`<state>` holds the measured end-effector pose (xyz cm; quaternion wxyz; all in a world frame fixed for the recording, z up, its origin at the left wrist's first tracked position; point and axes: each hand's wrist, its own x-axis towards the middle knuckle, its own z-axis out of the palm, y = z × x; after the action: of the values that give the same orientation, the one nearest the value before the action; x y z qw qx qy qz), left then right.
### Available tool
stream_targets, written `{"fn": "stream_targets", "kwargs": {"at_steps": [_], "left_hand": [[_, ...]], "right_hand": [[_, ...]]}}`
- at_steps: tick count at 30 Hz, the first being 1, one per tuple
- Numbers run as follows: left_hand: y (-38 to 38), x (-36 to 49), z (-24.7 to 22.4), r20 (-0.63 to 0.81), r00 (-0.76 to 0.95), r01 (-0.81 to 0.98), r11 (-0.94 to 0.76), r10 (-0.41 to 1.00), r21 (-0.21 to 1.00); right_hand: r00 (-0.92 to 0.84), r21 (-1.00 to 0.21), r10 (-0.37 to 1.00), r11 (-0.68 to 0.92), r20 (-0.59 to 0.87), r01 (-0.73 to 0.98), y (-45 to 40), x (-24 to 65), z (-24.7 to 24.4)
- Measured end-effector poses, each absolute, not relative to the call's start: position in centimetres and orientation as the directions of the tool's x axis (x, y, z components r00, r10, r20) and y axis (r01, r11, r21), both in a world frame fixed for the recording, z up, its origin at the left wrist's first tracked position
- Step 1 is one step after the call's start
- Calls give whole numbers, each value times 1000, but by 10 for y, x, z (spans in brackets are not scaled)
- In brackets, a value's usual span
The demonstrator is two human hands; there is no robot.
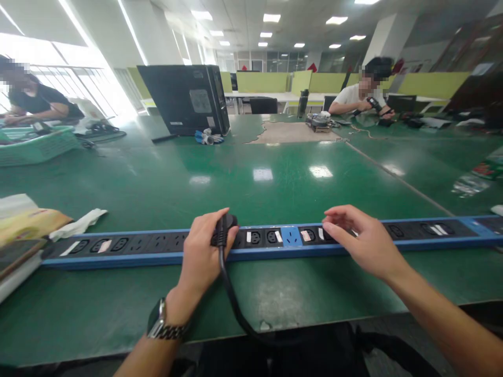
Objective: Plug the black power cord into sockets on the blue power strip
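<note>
A long blue and black power strip (291, 237) lies across the table in front of me, with rows of sockets and small white and pink labels. My left hand (200, 246) is shut on a black power plug (230, 222), which is at the strip's sockets; whether its pins are in one cannot be seen. From the plug a black cable (231, 296) runs down over the table's front edge. Over the strip's right half, my right hand (359, 235) is open, thumb and fingers slightly apart and holding nothing. It hides several sockets.
A black computer case (184, 99) stands on the green table (251, 193), with gloves (209, 137) beside it. A green basket (39, 144) is at left. Packets (35, 222) and a phone-like object lie near the strip's left end. Two people sit across the table.
</note>
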<state>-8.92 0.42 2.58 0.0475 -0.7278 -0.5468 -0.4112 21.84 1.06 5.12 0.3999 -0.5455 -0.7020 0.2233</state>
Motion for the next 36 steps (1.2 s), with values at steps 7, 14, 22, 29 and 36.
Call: {"fn": "stream_targets", "kwargs": {"at_steps": [7, 14, 22, 29, 36], "left_hand": [[2, -114, 20, 486, 244, 773, -471, 839, 425], [2, -107, 22, 490, 274, 801, -478, 828, 360], [-4, -87, 24, 659, 107, 737, -504, 745, 451], [12, -6, 20, 560, 229, 652, -553, 796, 520], [18, 13, 16, 470, 306, 789, -497, 828, 362]], "right_hand": [[-83, -279, 740, 352, 667, 893, 26, 251, -19], [-126, -175, 707, 337, 696, 925, 26, 244, -22], [-115, -177, 706, 327, 699, 928, 25, 242, -22], [-123, -159, 683, 335, 720, 929, 25, 242, -23], [-114, -167, 672, 340, 732, 926, 27, 243, -24]]}}
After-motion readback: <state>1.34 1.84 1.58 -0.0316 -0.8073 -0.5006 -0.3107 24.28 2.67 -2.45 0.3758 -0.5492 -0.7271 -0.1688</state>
